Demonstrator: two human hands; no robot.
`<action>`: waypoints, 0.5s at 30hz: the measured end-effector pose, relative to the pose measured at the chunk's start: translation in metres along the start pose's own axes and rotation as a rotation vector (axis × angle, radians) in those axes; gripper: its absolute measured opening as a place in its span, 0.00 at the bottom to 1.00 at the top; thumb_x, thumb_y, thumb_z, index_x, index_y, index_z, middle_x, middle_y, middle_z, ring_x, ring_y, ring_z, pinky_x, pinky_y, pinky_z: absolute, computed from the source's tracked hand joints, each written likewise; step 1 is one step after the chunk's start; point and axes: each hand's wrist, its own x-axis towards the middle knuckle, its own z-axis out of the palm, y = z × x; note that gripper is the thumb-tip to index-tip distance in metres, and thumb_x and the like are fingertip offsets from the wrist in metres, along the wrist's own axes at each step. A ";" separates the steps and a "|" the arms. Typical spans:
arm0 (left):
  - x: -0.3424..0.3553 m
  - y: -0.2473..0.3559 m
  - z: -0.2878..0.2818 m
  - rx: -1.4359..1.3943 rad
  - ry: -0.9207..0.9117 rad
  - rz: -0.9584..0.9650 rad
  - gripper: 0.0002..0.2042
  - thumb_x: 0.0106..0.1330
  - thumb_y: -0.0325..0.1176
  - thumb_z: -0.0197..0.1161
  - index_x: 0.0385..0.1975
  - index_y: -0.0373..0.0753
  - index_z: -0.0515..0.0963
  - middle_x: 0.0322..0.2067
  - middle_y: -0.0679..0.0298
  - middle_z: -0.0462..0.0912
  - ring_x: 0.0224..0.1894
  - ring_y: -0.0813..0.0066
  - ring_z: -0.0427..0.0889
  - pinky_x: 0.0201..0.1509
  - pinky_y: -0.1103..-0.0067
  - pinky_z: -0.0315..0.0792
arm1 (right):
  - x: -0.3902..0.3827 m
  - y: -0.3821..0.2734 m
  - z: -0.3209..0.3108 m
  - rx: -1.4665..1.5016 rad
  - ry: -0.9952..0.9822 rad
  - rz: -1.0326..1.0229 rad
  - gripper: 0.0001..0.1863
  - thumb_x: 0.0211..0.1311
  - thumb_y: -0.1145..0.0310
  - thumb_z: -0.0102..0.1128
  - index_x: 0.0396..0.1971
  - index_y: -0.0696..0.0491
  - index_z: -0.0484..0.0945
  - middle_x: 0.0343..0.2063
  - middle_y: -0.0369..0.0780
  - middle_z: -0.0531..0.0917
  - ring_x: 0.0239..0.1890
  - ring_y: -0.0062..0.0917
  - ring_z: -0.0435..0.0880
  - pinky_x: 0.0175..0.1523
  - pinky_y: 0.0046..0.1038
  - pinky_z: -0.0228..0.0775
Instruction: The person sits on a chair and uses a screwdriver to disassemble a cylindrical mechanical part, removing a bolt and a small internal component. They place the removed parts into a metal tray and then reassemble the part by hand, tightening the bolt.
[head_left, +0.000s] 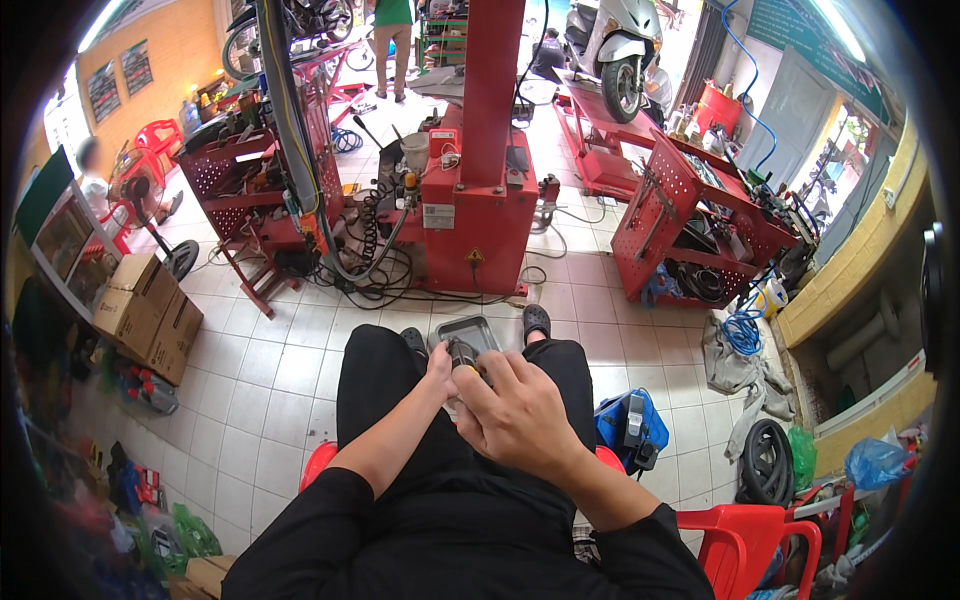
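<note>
From my remote seat, I see the left hand [440, 372] gripping a small dark part [461, 354] from the left, its long axis seemingly near to far, by a grey tray [470, 327]; the right hand [516, 398] curls just right, its contact hidden

Bright overall, lit by daylight from the open front [690, 25] at the top and by strip lamps [100, 25] glaring white in both upper corners; washed out nearly to white beyond the scooter [632, 30]; pale, with a soft sheen, across the floor tiles [225, 400]; sunk in shadow inside the wall recess [850, 383] at right and on the black trousers [375, 375]; bowed fisheye-fashion, fading to black at the rim, smeared and soft at lower left
</note>
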 end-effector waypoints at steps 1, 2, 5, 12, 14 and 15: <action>0.016 -0.003 -0.011 -0.013 0.001 -0.031 0.25 0.68 0.54 0.37 0.40 0.37 0.72 0.30 0.51 0.79 0.28 0.53 0.80 0.37 0.59 0.76 | 0.002 0.002 0.003 0.032 0.025 -0.036 0.13 0.53 0.63 0.64 0.34 0.52 0.73 0.23 0.36 0.72 0.27 0.26 0.76 0.31 0.27 0.69; 0.032 -0.006 -0.021 -0.024 0.003 -0.062 0.24 0.68 0.54 0.37 0.40 0.38 0.72 0.30 0.51 0.79 0.28 0.54 0.80 0.37 0.59 0.76 | 0.002 0.003 0.006 0.064 0.051 -0.071 0.13 0.53 0.63 0.64 0.34 0.52 0.73 0.23 0.35 0.72 0.27 0.26 0.76 0.31 0.27 0.69; 0.065 0.001 -0.047 0.107 -0.064 -0.162 0.24 0.69 0.53 0.37 0.40 0.39 0.72 0.31 0.52 0.79 0.29 0.54 0.79 0.38 0.59 0.75 | -0.001 0.002 0.011 0.063 0.027 -0.112 0.13 0.53 0.62 0.65 0.33 0.52 0.73 0.24 0.36 0.73 0.26 0.25 0.75 0.30 0.27 0.68; 0.016 0.007 -0.015 0.003 -0.124 -0.141 0.24 0.68 0.52 0.37 0.38 0.37 0.72 0.31 0.52 0.79 0.31 0.56 0.79 0.38 0.57 0.75 | -0.007 -0.002 0.002 -0.108 -0.031 0.064 0.13 0.53 0.61 0.66 0.32 0.52 0.74 0.24 0.36 0.73 0.26 0.25 0.75 0.29 0.27 0.66; 0.004 0.000 -0.009 -0.014 -0.107 -0.021 0.24 0.68 0.52 0.37 0.38 0.37 0.72 0.32 0.52 0.80 0.32 0.55 0.79 0.38 0.57 0.75 | -0.001 -0.001 -0.001 -0.075 0.010 0.041 0.14 0.52 0.61 0.66 0.33 0.53 0.75 0.26 0.37 0.74 0.27 0.26 0.75 0.30 0.27 0.66; -0.001 -0.010 -0.007 -0.016 -0.087 0.075 0.24 0.68 0.52 0.37 0.38 0.37 0.73 0.32 0.52 0.80 0.33 0.55 0.80 0.39 0.58 0.75 | 0.001 0.000 -0.001 -0.040 0.019 0.013 0.14 0.51 0.62 0.66 0.33 0.53 0.75 0.27 0.38 0.74 0.28 0.27 0.76 0.31 0.27 0.67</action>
